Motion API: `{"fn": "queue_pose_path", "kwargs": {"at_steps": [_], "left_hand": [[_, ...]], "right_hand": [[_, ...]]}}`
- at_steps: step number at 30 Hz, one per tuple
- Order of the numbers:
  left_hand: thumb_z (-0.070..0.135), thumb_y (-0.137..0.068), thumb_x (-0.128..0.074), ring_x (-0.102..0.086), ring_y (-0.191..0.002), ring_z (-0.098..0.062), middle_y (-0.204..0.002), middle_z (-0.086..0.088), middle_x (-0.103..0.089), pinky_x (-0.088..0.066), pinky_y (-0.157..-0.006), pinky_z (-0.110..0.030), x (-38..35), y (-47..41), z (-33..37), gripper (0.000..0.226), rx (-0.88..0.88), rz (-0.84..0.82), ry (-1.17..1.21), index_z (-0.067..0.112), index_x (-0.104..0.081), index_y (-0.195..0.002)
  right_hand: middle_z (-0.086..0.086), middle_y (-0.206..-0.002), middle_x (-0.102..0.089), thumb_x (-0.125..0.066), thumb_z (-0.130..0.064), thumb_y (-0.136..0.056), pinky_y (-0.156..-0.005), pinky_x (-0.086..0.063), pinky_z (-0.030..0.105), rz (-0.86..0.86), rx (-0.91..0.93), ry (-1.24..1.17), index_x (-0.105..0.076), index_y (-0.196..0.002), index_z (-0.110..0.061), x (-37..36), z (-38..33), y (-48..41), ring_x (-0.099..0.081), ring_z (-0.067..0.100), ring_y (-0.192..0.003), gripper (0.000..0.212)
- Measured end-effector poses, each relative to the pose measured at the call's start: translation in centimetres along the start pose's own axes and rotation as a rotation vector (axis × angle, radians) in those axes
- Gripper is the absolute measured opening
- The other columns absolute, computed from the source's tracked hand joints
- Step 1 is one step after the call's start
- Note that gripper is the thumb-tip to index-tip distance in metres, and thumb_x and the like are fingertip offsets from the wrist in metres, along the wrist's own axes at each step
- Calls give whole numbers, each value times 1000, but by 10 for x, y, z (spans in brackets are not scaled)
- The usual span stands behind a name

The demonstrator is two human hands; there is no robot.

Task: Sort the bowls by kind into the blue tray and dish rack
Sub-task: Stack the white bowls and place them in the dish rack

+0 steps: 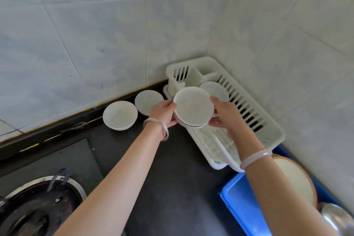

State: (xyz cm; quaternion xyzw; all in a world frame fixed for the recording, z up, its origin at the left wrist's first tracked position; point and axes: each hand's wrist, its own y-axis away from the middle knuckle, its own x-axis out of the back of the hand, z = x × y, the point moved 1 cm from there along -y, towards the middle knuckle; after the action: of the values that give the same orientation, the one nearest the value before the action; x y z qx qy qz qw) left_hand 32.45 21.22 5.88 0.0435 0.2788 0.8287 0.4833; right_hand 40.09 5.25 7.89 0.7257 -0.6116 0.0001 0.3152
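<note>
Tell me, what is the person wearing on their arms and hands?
Both arms are bare, with no sleeves in view and no gloves. The left hand has a shiny silver bangle, a smooth round ring, at its wrist. The right hand has a pale, slightly see-through milky bangle at its wrist.

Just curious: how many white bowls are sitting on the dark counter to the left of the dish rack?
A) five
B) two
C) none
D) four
B: just the nearer bowl and the farther bowl stand on the counter left of the dish rack; the held bowl is gripped by the left hand and right hand above the rack.
</note>
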Motion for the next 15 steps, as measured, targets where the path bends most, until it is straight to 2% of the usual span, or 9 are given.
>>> {"fn": "queue_pose_path", "kwargs": {"at_steps": [2,5,9,11,12,14,15], "left_hand": [[10,-91,-48,-58,-101,-27,-95,-2,-56,-52,-59,-25,-31,-4,3,18,10,-64,-13,21,-58,-101],[8,-93,-47,-56,-101,-28,-101,-6,-55,-53,-72,-34,-73,-11,-3,28,63,-175,-51,10,-56,-119],[5,-93,-46,-53,-104,-32,-116,-13,-52,-50,-79,-39,-124,-21,-25,32,160,-242,-110,6,-53,-124],[2,-94,-44,-56,-98,-33,-128,-17,-52,-51,-74,-38,-143,-29,-37,35,205,-249,-147,5,-51,-128],[1,-94,-42,-57,-87,-32,-131,-19,-51,-53,-67,-35,-151,-33,-43,36,224,-254,-176,4,-49,-129],[-2,-93,-38,-53,-68,-27,-127,-22,-53,-49,-54,-33,-161,-41,-51,37,266,-262,-224,1,-47,-129],[-4,-93,-37,-52,-67,-27,-117,-21,-56,-46,-54,-33,-166,-45,-56,37,290,-260,-235,0,-46,-129]], "right_hand": [[4,-77,-66,-52,-44,-91,-80,-59,42,61,-23,-16,-62,-95,-12,27,4,-11,-70,26,-71,33],[7,-77,-65,-52,-45,-91,-73,-59,41,119,-68,-42,-62,-99,-9,64,16,-31,-68,27,-70,38],[9,-82,-63,-52,-48,-90,-65,-57,38,137,-148,-18,-61,-91,-11,102,46,-59,-65,27,-68,38],[10,-86,-64,-52,-50,-89,-63,-57,36,134,-193,-8,-61,-101,-11,114,61,-71,-66,28,-73,41],[11,-90,-65,-52,-51,-89,-66,-57,37,132,-210,-3,-60,-105,-11,118,67,-77,-66,28,-77,43],[13,-97,-67,-52,-53,-89,-74,-58,40,131,-227,22,-60,-110,-11,124,74,-87,-66,30,-84,47],[14,-101,-66,-51,-53,-90,-78,-57,41,132,-229,41,-59,-113,-11,126,76,-91,-66,32,-88,49]]}}
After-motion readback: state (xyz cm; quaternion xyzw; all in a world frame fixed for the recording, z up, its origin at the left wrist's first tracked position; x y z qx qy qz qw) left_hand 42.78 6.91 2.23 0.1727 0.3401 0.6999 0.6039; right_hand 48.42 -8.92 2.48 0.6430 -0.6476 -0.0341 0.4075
